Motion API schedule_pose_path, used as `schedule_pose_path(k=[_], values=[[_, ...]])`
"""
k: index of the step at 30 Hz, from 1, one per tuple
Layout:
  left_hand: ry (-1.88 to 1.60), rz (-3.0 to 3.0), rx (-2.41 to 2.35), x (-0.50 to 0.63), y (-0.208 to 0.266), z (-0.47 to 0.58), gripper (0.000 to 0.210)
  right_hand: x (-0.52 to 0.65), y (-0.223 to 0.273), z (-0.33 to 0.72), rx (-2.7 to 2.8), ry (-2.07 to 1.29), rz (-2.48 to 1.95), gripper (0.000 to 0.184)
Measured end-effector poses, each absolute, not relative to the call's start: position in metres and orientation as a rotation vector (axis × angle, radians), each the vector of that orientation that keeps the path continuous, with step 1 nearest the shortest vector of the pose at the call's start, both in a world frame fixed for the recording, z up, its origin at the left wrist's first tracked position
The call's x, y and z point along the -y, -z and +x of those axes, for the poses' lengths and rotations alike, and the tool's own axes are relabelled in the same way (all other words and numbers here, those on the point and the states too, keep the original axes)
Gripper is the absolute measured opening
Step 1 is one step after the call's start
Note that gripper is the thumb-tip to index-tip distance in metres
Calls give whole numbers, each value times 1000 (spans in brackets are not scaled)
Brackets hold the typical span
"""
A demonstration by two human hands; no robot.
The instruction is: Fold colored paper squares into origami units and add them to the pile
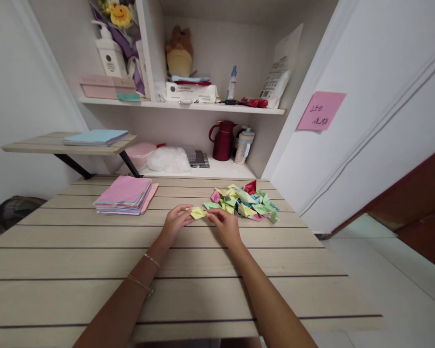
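A small folded yellow paper boat (198,212) is held just above the table, between my two hands. My left hand (178,218) grips its left end with thumb and fingers. At its right tip, my right hand (223,223) pinches the paper between thumb and forefinger. Right behind my right hand lies a heap of folded paper boats (246,197) in green, yellow, pink, blue and red. To the left, apart from both hands, is a stack of square coloured paper (125,192) with a pink sheet on top.
The slatted wooden table (199,270) fills the foreground. A raised side shelf (32,142) bears blue paper sheets (96,137). Behind stand a dark red jug (223,140), a pale bottle (244,146) and a white plastic bag (168,159). A pink note (321,111) is stuck at right.
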State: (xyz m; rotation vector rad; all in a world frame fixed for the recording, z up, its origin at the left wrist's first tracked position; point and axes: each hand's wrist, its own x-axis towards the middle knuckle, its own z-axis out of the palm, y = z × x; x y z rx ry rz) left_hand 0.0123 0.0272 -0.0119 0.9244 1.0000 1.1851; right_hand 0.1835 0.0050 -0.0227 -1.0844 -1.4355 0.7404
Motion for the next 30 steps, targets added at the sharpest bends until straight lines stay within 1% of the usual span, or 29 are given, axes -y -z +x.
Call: schedule_pose_path(k=[3,6,9,11,15,17,19,22,24,27,30], values=[[-1158,949,-1045,-28,12,11,36,-3,18,184,1549,-598,-1086,17],[-1101,994,-1072,-28,13,11,39,-1,16,184,1645,-541,-1103,17],[-1084,1103,-1105,-28,14,9,41,0,16,185,1585,-565,-1148,21],[-1172,1270,-1171,-29,12,4,39,-1,16,188,1459,-572,-1166,23],[-1410,1791,-1461,-29,1,-19,28,-7,20,198,1170,-563,-1196,31],[-1489,2007,-1704,-29,-6,-34,27,-12,25,202,1081,-602,-1208,36],[-1506,2109,-1926,-30,-10,-51,31,-16,30,205,1029,-649,-1203,43],[-1408,2063,-2321,-31,-10,-72,42,-20,36,206,1017,-715,-1157,52],[-1302,1943,-2532,-32,-9,-82,46,-21,37,205,1021,-726,-1134,56],[-1126,1821,-2631,-31,-7,-90,38,-20,36,203,1045,-719,-1134,54],[-1074,1747,-2663,-30,-9,-94,36,-18,33,202,1066,-700,-1140,50]])
